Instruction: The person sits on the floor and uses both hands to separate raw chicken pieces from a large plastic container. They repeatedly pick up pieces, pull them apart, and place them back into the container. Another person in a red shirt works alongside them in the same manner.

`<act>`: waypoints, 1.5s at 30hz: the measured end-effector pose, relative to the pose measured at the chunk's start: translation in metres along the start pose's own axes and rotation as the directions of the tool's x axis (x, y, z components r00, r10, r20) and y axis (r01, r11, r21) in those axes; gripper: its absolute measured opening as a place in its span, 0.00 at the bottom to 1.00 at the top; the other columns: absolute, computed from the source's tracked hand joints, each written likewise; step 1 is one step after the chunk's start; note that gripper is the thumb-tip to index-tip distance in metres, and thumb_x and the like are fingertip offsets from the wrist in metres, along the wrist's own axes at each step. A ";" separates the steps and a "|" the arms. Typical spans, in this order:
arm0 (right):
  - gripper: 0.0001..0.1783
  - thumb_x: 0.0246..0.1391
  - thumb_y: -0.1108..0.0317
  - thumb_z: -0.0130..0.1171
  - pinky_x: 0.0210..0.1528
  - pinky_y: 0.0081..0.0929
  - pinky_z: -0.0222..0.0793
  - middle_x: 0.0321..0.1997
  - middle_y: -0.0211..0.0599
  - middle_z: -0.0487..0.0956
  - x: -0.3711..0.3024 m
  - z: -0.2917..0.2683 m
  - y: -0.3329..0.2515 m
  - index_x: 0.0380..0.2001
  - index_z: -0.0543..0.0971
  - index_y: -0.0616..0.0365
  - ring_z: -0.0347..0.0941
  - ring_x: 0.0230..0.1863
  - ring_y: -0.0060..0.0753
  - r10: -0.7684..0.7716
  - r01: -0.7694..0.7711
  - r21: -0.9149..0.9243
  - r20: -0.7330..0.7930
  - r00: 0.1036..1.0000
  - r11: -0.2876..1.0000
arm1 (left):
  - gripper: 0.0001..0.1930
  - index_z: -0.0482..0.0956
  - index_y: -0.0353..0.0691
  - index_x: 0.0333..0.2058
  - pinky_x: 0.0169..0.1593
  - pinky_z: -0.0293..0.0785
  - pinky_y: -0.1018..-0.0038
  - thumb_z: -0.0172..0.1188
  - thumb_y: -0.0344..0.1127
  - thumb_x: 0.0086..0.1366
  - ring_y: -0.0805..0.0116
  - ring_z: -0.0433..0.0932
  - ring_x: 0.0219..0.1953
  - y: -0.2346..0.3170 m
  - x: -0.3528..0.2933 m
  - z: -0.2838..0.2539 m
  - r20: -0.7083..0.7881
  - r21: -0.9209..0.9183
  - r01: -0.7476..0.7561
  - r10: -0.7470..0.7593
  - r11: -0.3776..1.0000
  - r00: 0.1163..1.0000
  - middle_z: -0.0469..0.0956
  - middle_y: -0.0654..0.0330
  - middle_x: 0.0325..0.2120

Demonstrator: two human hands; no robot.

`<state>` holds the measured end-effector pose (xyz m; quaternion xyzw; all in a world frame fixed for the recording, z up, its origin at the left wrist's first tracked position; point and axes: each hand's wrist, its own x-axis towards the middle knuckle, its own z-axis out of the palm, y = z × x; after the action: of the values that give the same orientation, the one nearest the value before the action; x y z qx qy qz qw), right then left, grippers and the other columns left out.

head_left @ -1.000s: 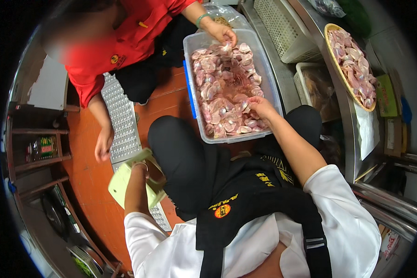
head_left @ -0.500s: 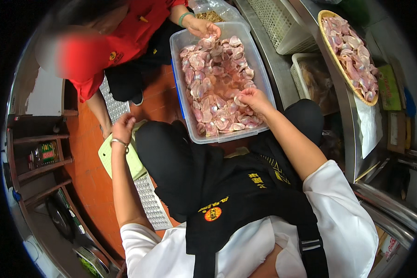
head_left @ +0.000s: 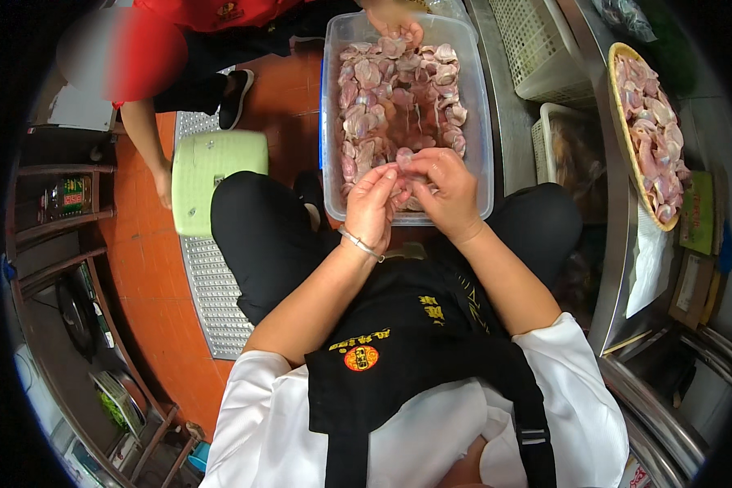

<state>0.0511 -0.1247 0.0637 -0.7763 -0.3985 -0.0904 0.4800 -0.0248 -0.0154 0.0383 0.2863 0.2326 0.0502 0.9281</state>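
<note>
A clear plastic tub [head_left: 481,89] holds many pink gizzards [head_left: 366,75] with silvery skin. Over its near end my two hands meet. My right hand [head_left: 447,189] is closed, pinching a gizzard [head_left: 405,157] between thumb and fingers. Right against it, my left hand [head_left: 371,205], a silver bangle on the wrist, has its fingers closed on the same piece; their tips partly hide it. At the tub's far end, a co-worker's hand [head_left: 398,31] reaches among the gizzards.
A round wicker tray [head_left: 615,98] heaped with gizzards rests on the steel counter at right. White plastic baskets [head_left: 537,49] stand beside the tub. To my left are a pale green stool [head_left: 220,167], touched by the co-worker's other hand [head_left: 163,183], and wooden shelves [head_left: 65,220].
My left hand has come from beside the stool to the tub and joined my right hand at the gizzard. My right hand has drawn nearer my body. The view has shifted.
</note>
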 end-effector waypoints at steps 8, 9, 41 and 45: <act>0.09 0.41 0.72 0.56 0.40 0.28 0.64 0.34 0.36 0.74 -0.013 -0.006 -0.005 0.30 0.76 0.57 0.70 0.36 0.36 0.101 -0.110 0.149 0.069 0.992 0.983 | 0.05 0.70 0.38 0.34 0.32 0.74 0.79 0.52 0.28 0.58 0.73 0.75 0.29 0.015 -0.005 -0.003 -0.002 -0.065 0.022 -0.023 0.998 1.000 0.75 0.61 0.30; 0.09 0.45 0.70 0.55 0.38 0.22 0.65 0.33 0.36 0.75 -0.013 -0.009 -0.006 0.33 0.75 0.60 0.70 0.35 0.30 0.305 -0.311 0.251 0.062 0.950 0.917 | 0.05 0.70 0.38 0.34 0.31 0.74 0.78 0.52 0.28 0.58 0.73 0.75 0.29 0.013 -0.004 -0.003 -0.008 -0.070 0.022 -0.023 0.997 1.000 0.75 0.61 0.29; 0.05 0.39 0.74 0.59 0.25 0.21 0.63 0.22 0.36 0.70 -0.008 0.002 -0.003 0.22 0.74 0.64 0.68 0.22 0.31 0.405 -0.410 0.292 0.081 0.911 0.864 | 0.08 0.72 0.42 0.36 0.39 0.67 0.78 0.52 0.35 0.59 0.76 0.71 0.36 -0.006 0.000 -0.020 0.090 -0.023 0.123 -0.121 0.992 0.989 0.74 0.66 0.33; 0.06 0.43 0.74 0.56 0.26 0.20 0.63 0.23 0.36 0.71 -0.010 0.006 0.005 0.21 0.71 0.65 0.68 0.23 0.28 0.422 -0.420 0.251 0.050 0.905 0.872 | 0.06 0.74 0.40 0.34 0.34 0.67 0.84 0.54 0.30 0.58 0.78 0.72 0.32 -0.008 0.003 -0.013 0.086 -0.020 0.028 -0.026 0.999 0.996 0.74 0.66 0.31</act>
<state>0.0469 -0.1262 0.0519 -0.7756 -0.2269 0.0660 0.5853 -0.0284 -0.0147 0.0228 0.2753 0.1961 0.0277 0.9407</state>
